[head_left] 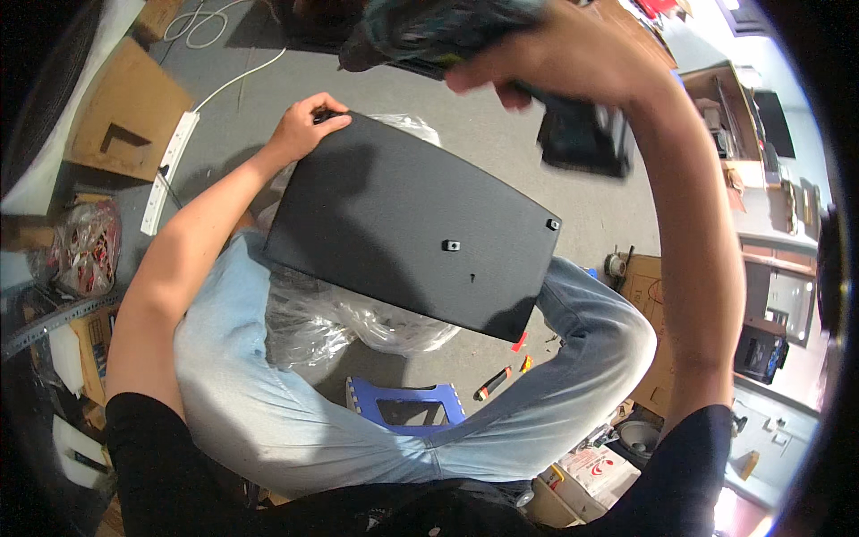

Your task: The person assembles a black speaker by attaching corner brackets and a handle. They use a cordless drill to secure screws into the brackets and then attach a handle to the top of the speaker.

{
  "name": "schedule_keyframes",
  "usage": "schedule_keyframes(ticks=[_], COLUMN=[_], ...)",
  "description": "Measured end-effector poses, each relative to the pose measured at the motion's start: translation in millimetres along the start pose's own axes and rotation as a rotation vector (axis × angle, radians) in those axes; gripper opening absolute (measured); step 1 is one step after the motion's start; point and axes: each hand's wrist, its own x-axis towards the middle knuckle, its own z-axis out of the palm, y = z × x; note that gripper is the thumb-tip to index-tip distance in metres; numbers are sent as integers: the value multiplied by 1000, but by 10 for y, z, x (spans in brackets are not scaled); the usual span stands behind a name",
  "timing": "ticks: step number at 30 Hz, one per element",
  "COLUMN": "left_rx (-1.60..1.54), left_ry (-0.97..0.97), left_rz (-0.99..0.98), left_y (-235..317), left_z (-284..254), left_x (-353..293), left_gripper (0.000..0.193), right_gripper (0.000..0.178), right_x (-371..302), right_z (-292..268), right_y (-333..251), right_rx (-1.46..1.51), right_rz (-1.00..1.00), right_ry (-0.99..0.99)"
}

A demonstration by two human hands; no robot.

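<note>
Light-blue denim jeans (pixel 573 398) partly hide a blue plastic step stool (pixel 362 396); across the knees (pixel 626 327) lies a flat dark-grey rectangular panel (pixel 376 206), covering part of a crumpled clear plastic sheet (pixel 385 327). The left hand (pixel 302 132) pinches the panel's far left corner; the blurred right hand (pixel 564 58) closes round a green-and-black cordless drill (pixel 438 31), cropped above
</note>
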Motion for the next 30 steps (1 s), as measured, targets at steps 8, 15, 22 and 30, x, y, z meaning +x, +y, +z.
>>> schedule_keyframes(ticks=[8,15,22,30], left_rx=[738,531,350,-1166], left_ry=[139,-220,35,270], left_rz=[467,81,-24,-402], left_y=[1468,1916,1752,2529], left_z=[598,2495,2803,2109], left_x=[-449,-1591,-1674,-1890], left_gripper=[27,33,22,21], right_gripper=[37,50,55,21], right_x=[-1995,-2381,-2752,-2871], right_z=[629,667,683,857], right_y=[1086,1425,1415,1214], right_rx=[1252,1425,1542,1255], right_rz=[232,225,249,256], right_ry=[397,539,509,150])
